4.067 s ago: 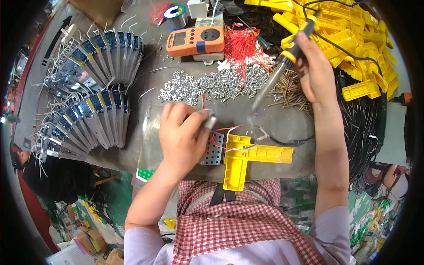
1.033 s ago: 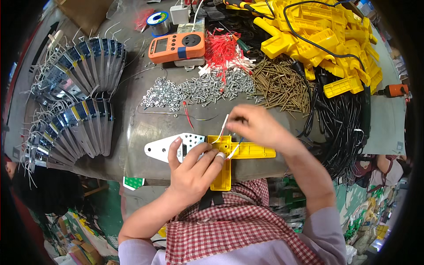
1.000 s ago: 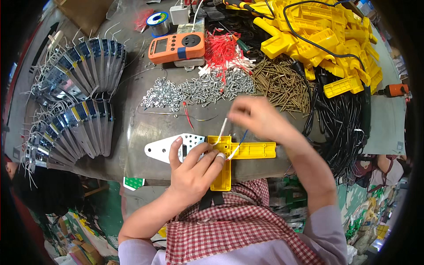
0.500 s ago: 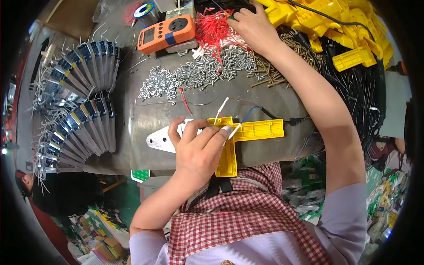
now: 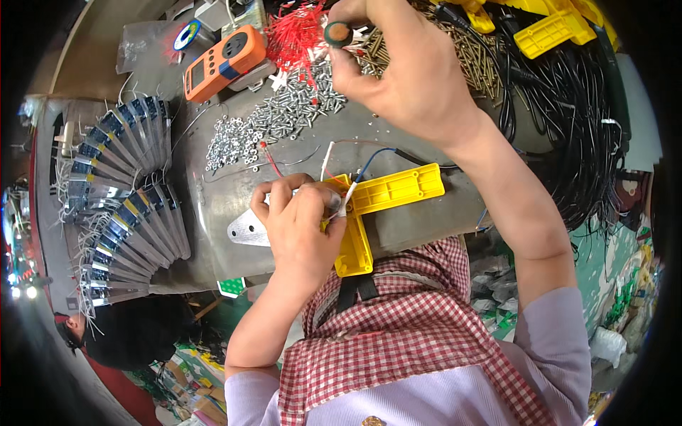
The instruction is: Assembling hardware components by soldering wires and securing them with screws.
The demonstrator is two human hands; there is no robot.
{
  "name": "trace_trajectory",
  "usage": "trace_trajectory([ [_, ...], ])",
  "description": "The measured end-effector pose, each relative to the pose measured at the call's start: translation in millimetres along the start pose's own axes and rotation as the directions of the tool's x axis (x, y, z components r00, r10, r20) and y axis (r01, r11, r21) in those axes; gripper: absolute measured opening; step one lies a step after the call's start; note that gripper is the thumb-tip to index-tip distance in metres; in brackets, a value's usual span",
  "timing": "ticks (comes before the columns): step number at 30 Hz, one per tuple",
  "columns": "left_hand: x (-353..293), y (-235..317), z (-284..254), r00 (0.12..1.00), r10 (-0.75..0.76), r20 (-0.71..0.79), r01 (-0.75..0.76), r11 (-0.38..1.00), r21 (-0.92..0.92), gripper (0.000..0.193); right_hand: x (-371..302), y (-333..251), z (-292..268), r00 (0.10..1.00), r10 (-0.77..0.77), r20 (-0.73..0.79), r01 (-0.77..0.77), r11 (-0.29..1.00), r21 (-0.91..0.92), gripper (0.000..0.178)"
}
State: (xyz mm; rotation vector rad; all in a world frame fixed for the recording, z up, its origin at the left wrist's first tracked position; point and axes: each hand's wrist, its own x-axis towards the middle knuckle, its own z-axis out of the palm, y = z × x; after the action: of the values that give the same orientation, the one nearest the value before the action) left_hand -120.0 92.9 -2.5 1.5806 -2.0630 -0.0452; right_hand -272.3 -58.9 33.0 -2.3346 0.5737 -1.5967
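My left hand (image 5: pixel 298 227) is closed over the joint of a yellow plastic housing half (image 5: pixel 398 193) and a pale metal plate (image 5: pixel 247 229), pinning both near the table's front edge. The plate has two holes and points left; the housing has an arm to the right and one toward me. White-sleeved wire ends (image 5: pixel 327 157) and a blue wire (image 5: pixel 369 160) rise beside my fingertips. Raised over the far side, my right hand (image 5: pixel 419 78) grips a thing with a round end (image 5: pixel 338 34), dark green-rimmed and brown in the middle; the rest of it is hidden.
Metal strips with wires (image 5: pixel 135 227) fan out at left. Beyond lie nuts (image 5: pixel 231 142), screws (image 5: pixel 291 110), an orange meter (image 5: pixel 224 62), a solder spool (image 5: pixel 187 35) and red wire pieces (image 5: pixel 295 32). Long brass screws (image 5: pixel 476 64), black cables (image 5: pixel 568 135) and yellow housings (image 5: pixel 550 34) fill the right.
My right hand has come back from the far pile toward me and up, with the round-ended thing now showing in it. My left hand stays on the housing; the whole view has shifted.
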Motion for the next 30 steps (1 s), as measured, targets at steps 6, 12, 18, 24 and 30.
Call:
trace_trajectory([
  [6, 9, 6, -1, 0.997, 0.008, 0.073, -0.013, 0.998, 0.064, 0.035, 21, -42, -26, 0.937, 0.341, 0.082, -0.350, 0.920, 0.176, 0.022],
  [12, 9, 10, -11, 0.971, 0.147, 0.188, -0.175, 0.973, 0.147, 0.030, -20, -49, -39, 0.795, 0.529, 0.296, -0.596, 0.593, 0.542, 0.025],
  [18, -25, 19, -7, 0.965, 0.044, 0.260, -0.089, 0.983, 0.161, 0.041, -28, -62, -42, 0.841, 0.437, 0.318, -0.480, 0.336, 0.810, 0.053],
  [24, -24, 20, -20, 0.929, 0.065, 0.364, -0.115, 0.986, 0.118, 0.031, -39, -62, -15, 0.835, 0.305, 0.457, -0.470, -0.034, 0.882, 0.051],
  [30, -24, 18, -18, 0.931, 0.084, 0.355, -0.127, 0.987, 0.098, 0.030, -53, -60, -3, 0.711, 0.423, 0.561, -0.590, -0.075, 0.804, 0.050],
])
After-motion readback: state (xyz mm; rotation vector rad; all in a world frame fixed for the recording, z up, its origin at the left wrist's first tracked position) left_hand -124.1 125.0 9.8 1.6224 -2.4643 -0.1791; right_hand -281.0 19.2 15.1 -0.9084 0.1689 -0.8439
